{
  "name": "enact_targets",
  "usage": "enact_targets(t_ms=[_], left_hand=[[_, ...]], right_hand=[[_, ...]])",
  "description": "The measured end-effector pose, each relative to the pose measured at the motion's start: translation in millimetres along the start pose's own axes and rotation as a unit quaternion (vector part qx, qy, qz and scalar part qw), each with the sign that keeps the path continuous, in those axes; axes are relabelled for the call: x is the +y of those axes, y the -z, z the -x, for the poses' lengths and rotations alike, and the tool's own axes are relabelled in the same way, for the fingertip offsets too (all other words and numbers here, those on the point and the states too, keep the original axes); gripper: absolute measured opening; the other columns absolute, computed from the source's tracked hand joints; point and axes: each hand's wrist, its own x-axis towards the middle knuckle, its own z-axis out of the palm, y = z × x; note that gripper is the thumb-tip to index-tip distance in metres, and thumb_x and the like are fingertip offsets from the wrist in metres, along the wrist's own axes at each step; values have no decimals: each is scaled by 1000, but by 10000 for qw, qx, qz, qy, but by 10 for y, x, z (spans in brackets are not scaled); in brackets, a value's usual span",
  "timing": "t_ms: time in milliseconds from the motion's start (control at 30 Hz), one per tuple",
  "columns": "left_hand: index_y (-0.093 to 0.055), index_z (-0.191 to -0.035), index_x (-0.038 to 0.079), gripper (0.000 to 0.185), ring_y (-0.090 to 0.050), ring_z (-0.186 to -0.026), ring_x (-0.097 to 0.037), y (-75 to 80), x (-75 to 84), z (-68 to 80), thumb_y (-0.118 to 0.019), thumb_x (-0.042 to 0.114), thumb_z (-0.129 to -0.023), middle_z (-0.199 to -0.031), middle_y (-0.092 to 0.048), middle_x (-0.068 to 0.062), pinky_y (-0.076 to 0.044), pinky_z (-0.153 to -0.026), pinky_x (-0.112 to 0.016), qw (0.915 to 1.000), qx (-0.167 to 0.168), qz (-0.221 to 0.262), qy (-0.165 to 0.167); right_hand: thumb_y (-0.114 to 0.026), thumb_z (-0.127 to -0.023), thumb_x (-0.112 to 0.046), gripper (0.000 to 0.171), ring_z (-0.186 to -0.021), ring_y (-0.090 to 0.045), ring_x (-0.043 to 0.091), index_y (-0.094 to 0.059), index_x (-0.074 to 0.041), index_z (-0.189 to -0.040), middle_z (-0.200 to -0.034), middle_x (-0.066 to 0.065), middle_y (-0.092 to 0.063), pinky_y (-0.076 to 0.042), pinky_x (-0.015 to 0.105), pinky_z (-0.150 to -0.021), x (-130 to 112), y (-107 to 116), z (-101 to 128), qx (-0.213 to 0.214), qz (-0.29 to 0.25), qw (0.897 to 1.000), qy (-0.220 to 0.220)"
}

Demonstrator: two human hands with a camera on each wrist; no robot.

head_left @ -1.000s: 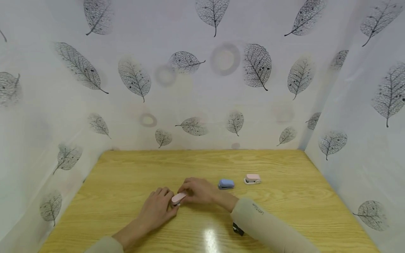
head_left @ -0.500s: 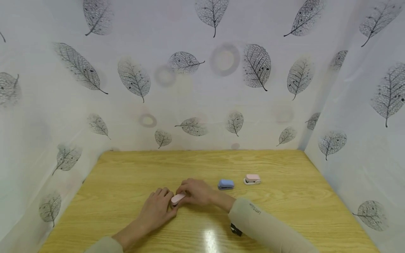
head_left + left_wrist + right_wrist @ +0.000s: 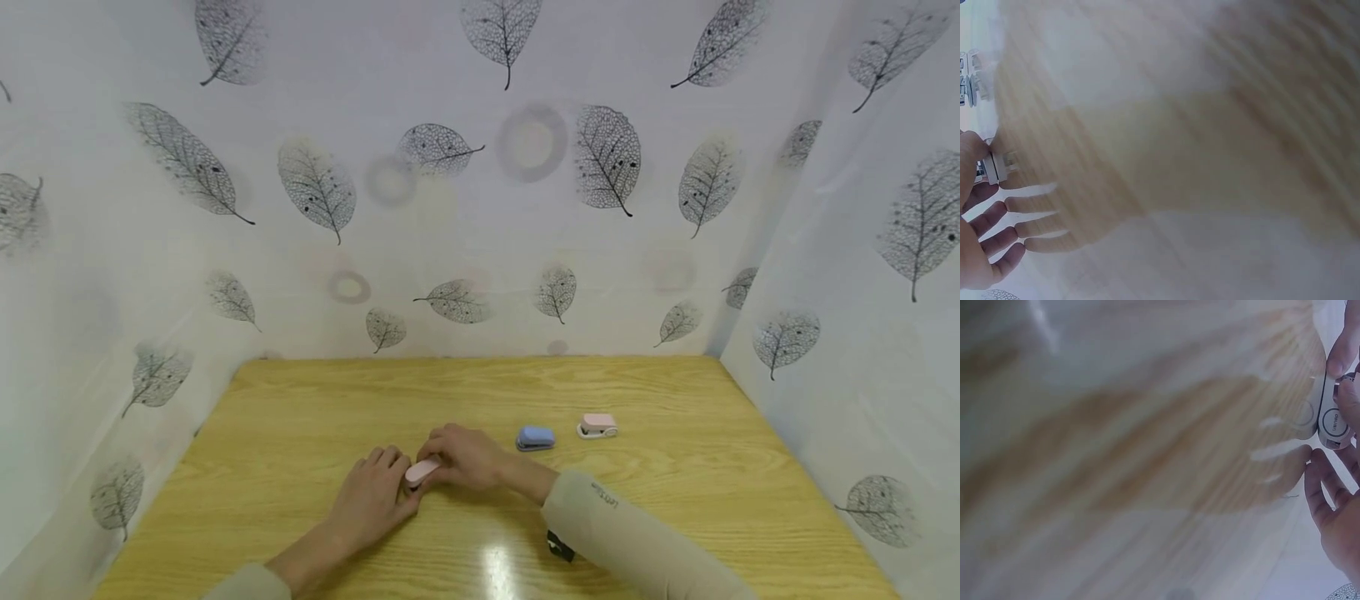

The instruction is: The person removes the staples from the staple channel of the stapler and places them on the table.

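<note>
A small pink stapler (image 3: 422, 471) lies on the wooden table (image 3: 315, 417), near its middle. My left hand (image 3: 401, 477) rests on the table and holds the stapler's near end between thumb and fingers. My right hand (image 3: 442, 458) is curled over its far end. In the left wrist view, a pale part of the stapler (image 3: 996, 165) sits between the thumb and fingers of my left hand (image 3: 988, 187). The right wrist view shows the stapler (image 3: 1333, 422) from below, held between the thumb and fingers of my right hand (image 3: 1324, 411).
A blue stapler (image 3: 536, 438) and a pink and white stapler (image 3: 597, 427) stand to the right of my hands. A small black object (image 3: 561, 546) peeks from under my right sleeve. Leaf-print curtains (image 3: 525, 208) wall the table on three sides.
Both hands stay on the pink stapler. My right hand and forearm have shifted slightly left; otherwise nothing has visibly moved.
</note>
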Motion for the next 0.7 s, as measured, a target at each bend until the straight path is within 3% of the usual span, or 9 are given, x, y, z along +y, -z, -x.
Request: enact_targets(t_ms=[700], left_hand=[[-70,-107,12,34,-63,-96,-21,-8,-2,13,-81,38,-89,-104,-68,-3,-56,-78,-39,9998,-163,-35,95]], right_hand=[[-72,-99,-38,26,-90,-53,1,-70,-21,-119,-107,-8,-69,-42,13,-77,15,3,-7,-30,-453,9990,56]])
